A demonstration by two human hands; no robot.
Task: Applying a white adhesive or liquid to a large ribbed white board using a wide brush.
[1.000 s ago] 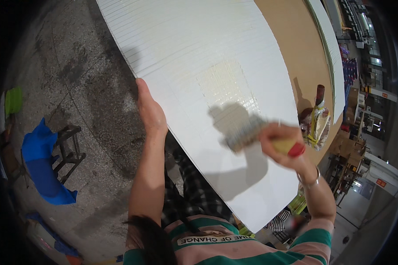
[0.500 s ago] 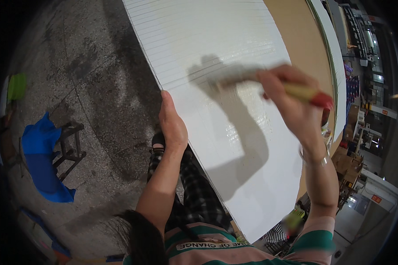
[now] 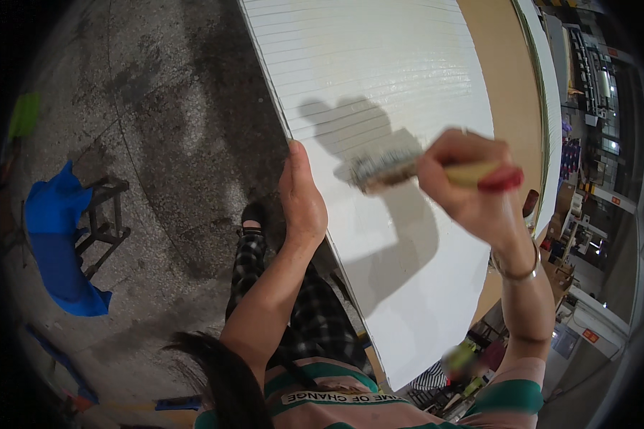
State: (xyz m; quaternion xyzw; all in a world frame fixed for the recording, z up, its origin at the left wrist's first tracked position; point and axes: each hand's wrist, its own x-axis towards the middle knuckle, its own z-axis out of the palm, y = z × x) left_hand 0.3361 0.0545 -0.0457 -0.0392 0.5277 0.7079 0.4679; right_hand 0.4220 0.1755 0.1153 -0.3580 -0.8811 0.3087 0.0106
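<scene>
White ribbed panel (image 3: pixel 379 86), left hand (image 3: pixel 302 196) gripping edge, right hand (image 3: pixel 472 186) clutching paintbrush (image 3: pixel 401 170).

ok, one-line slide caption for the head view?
Right hand sweeps a paintbrush across a white ribbed panel while the left hand grips its edge.

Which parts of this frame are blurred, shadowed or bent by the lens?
Head view: the right hand and its paintbrush are smeared by motion; the left hand, gripping the edge of the white panel, is sharper. Hand and brush cast a hard shadow on the panel, which shows a glossy sheen. The fisheye bends the panel's edges and darkens the corners.
</scene>
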